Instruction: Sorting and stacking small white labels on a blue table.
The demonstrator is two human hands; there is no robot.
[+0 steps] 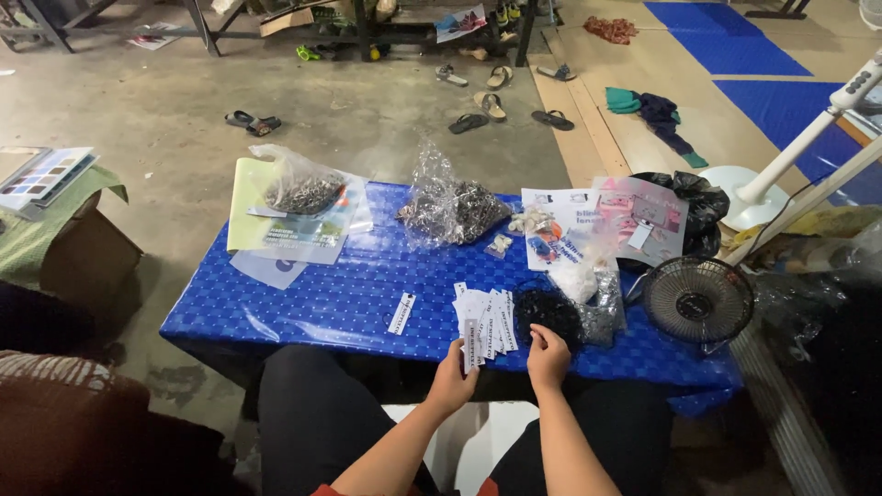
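A low counter in blue chequered cloth carries clear bags of metal bits, printed sheets and a small black fan at its right edge. White tags lie fanned near the front edge; one tag sits alone on open cloth leftward. The left hand has its grip clamped on a tag strip; the right hand rests fingers together beside a dark pile

So the bench has this shiny bright blue cover with a small woven checker pattern. The paper tags are white with black print, and the single tag lying apart is the same. Next to them a pile of tiny black bits. The little fan is black, the big fan stand white. Floor mats are blue, the concrete floor plain grey, the cardboard box brown.
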